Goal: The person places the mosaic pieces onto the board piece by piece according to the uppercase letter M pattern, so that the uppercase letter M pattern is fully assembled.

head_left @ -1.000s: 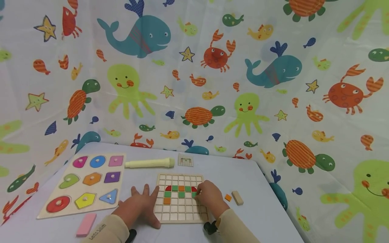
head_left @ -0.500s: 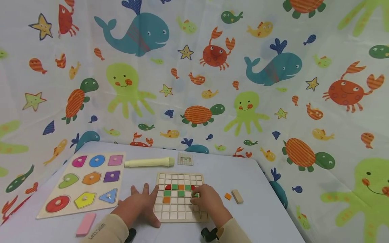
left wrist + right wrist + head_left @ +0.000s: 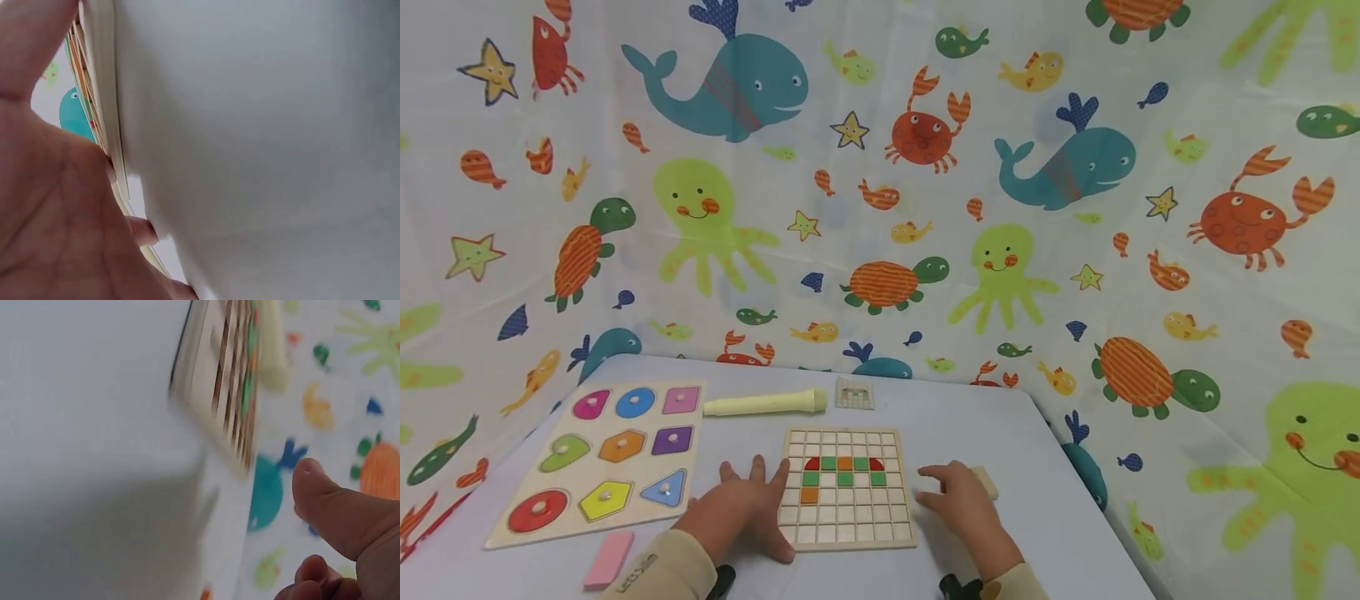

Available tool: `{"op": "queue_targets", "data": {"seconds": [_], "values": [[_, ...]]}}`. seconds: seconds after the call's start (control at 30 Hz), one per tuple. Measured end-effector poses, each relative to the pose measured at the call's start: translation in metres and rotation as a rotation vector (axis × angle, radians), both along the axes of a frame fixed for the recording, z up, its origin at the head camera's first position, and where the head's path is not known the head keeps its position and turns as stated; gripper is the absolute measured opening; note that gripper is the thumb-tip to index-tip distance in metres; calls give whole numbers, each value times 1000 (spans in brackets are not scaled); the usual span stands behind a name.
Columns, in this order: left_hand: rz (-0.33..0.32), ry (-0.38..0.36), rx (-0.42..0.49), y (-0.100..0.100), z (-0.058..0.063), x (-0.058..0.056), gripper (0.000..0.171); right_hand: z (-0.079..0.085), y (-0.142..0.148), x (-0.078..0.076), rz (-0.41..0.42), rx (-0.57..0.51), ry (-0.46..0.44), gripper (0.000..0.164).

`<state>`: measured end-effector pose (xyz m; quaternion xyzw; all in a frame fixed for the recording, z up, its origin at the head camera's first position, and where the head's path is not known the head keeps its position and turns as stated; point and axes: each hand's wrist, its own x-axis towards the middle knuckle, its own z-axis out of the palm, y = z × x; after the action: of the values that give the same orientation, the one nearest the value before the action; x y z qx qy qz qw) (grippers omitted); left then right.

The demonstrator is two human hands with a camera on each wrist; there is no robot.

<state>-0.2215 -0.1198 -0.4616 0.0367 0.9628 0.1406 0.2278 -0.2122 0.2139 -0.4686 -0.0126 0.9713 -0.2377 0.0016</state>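
Observation:
In the head view a wooden grid board (image 3: 859, 511) lies flat, with red, green and orange tiles in its upper rows. One green tile (image 3: 877, 479) sits at the right end of the second tile row; an orange tile (image 3: 808, 495) is lower left. My left hand (image 3: 747, 506) spreads its fingers along the board's left edge, thumb near the front corner. Off the board's right side is my right hand (image 3: 961, 510), thumb and fingers parted, holding nothing. It hides the loose orange tile in the head view; the right wrist view shows an orange bit (image 3: 206, 593) at its bottom.
A wooden block (image 3: 986, 482) lies just beyond the right hand. On the left are a shape-knob puzzle (image 3: 572, 483) and a pink block (image 3: 609, 560). Behind the board lie a pale yellow stick (image 3: 765, 403) and a small pattern card (image 3: 855, 393). A sea-animal curtain (image 3: 850, 208) surrounds the table.
My right hand has let go of the green tile at the second tile row's right end and moved right, off the board. My left hand has stayed at the board's left edge.

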Motion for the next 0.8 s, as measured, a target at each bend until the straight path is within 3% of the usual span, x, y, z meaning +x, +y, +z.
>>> {"op": "queue_targets", "data": {"seconds": [0.13,0.3,0.53,0.8], "values": [[-7,1,-6,0,-1,-1,139,2,42,-16,-70,150,-33,48],[-21,10,-13,0,-2,-2,139,2,75,-32,-84,214,-129,57],[-18,4,-18,1,1,-4,139,-2,91,-55,31,317,-192,58],[-8,-37,-14,2,1,-8,142,0,94,-67,115,316,-234,42]]}}
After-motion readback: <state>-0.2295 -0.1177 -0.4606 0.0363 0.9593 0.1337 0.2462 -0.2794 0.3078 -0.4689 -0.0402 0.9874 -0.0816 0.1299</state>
